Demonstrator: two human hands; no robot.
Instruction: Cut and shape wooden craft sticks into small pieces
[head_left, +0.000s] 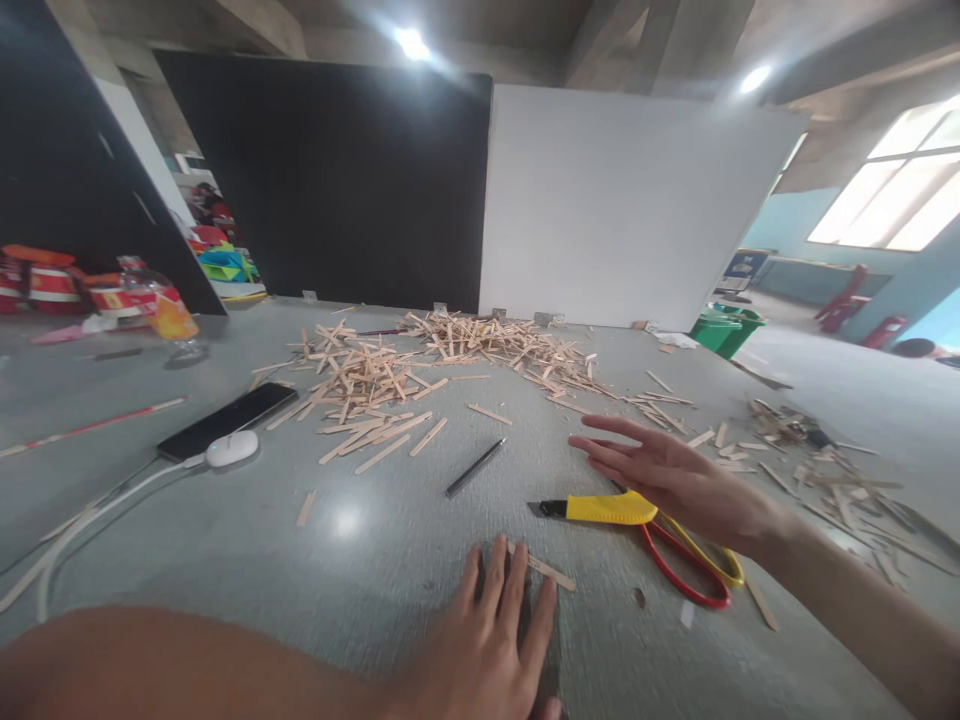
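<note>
My left hand (495, 630) lies spread at the front of the grey table, its fingertips at a flat wooden stick (551, 572) that they partly cover. Off to the right, my right hand (664, 465) reaches over the table with its fingers stretched out and nothing in them. Just below it are a yellow utility knife (607, 509) with its dark tip to the left, and scissors with red and yellow handles (694, 590), partly hidden by the knife and hand. A dark pen (476, 468) lies between the hands and the heaped wooden sticks (367, 375).
A black phone (229, 418) lies at left beside a white earbud case (232, 449) on a white cable (112, 500). Behind stand a black panel (360, 180) and a white panel (622, 200). A bottle (172, 315) stands left; broken stick pieces (847, 490) lie right.
</note>
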